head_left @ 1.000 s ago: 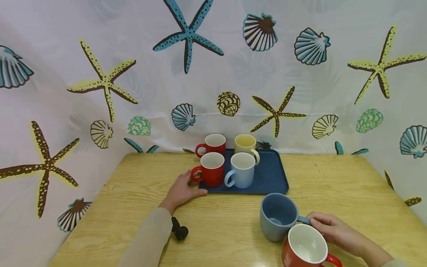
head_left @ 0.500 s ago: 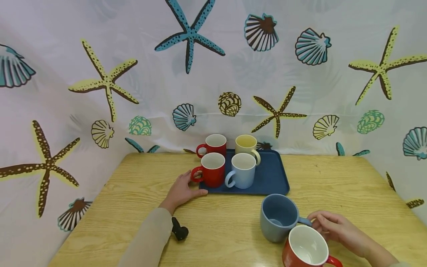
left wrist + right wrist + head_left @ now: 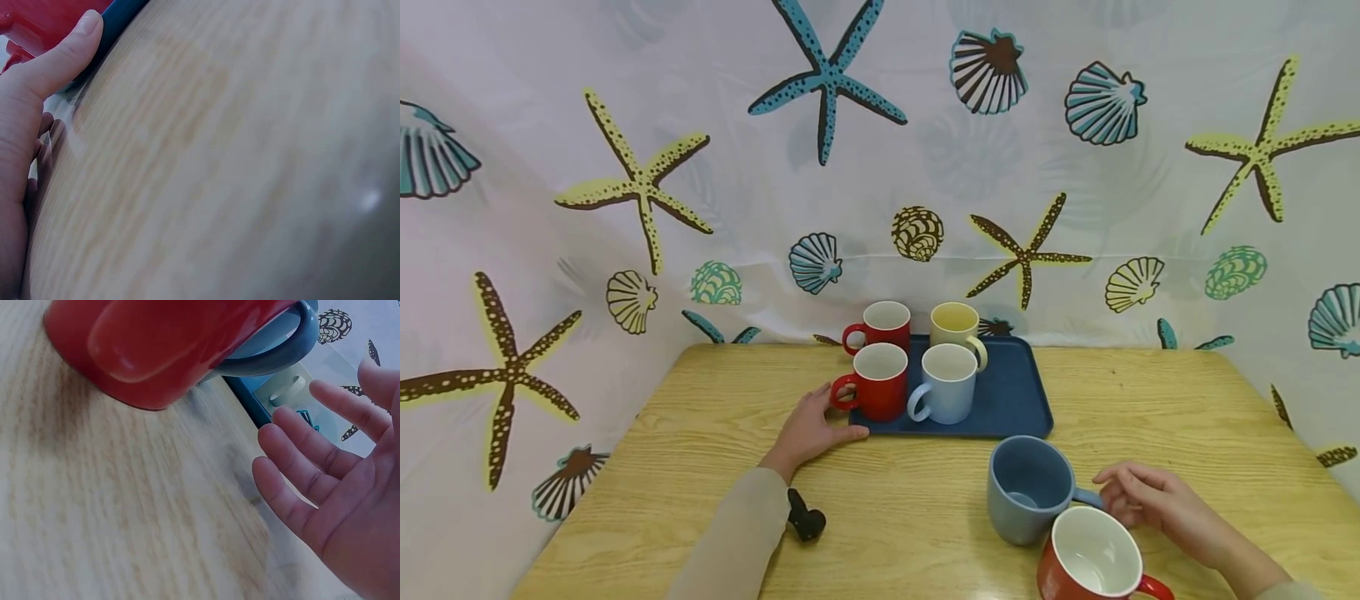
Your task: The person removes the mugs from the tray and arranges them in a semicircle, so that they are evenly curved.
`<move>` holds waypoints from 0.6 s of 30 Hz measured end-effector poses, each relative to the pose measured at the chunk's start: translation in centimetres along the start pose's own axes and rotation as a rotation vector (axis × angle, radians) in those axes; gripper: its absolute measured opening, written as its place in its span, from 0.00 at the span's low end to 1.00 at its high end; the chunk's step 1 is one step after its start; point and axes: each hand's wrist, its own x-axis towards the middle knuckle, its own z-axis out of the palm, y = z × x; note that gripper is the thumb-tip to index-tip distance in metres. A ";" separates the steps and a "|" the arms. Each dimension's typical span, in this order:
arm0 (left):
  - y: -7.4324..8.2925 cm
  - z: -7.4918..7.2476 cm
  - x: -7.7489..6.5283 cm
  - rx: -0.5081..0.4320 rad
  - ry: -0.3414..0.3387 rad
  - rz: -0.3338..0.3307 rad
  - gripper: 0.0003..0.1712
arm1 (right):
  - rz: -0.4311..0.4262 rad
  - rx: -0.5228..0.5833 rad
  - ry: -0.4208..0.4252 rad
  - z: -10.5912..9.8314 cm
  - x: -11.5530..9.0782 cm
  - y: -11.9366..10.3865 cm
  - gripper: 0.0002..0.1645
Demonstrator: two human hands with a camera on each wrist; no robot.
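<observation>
At the tray's front left corner, my left hand lies with its thumb extended along the front rim and fingers by the left side. The dark blue tray bears a red mug near that hand, a light blue mug, another red mug and a yellow mug. My right hand holds nothing, fingers loosely bent, just right of the handle of a grey-blue mug. In the right wrist view a gap shows between fingers and handle. A red mug stands in front.
A small black object lies by the left sleeve on the wooden table. Behind the table hangs a white cloth printed with starfish and shells. The tray's right part has bare room.
My right hand has let go of the grey-blue mug's handle and drawn slightly away to the right. The left hand stays at the tray corner, and the mugs stay in place.
</observation>
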 end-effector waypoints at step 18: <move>0.0 0.0 0.0 0.006 0.000 -0.001 0.50 | -0.053 -0.113 0.031 -0.6 3.8 -1.3 0.19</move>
